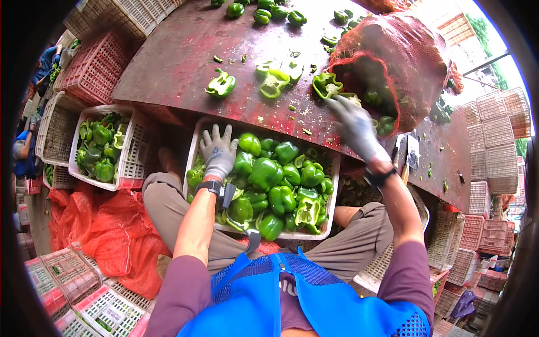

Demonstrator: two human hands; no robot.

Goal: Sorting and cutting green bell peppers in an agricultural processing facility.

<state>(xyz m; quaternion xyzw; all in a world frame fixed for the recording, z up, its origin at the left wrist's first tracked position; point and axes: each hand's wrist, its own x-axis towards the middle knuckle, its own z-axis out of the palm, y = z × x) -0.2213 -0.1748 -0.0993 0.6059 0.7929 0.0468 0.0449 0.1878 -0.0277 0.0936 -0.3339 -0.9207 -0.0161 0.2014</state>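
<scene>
In front of me a white plastic crate (333, 208) is heaped with green bell peppers (266, 173), some whole and some cut. My left hand (218, 151), in a grey glove, lies with its fingers spread on the crate's far left part, over the peppers. Over the red-stained table my right hand (357, 128), also gloved and somewhat blurred, has its fingers stretched out. Its fingertips are close to a cut pepper half (327, 85); whether they touch it I cannot tell. Beside that hand gapes the mouth of a red mesh sack (401, 56) with peppers inside.
Two knives (412, 153) lie at the table's near right edge. Cut pepper pieces (274, 83) and scraps dot the table (179, 62). At left stands another pepper-filled crate (126, 163), with orange-red netting (112, 224) on the floor. Crates are stacked on both sides; people work at far left.
</scene>
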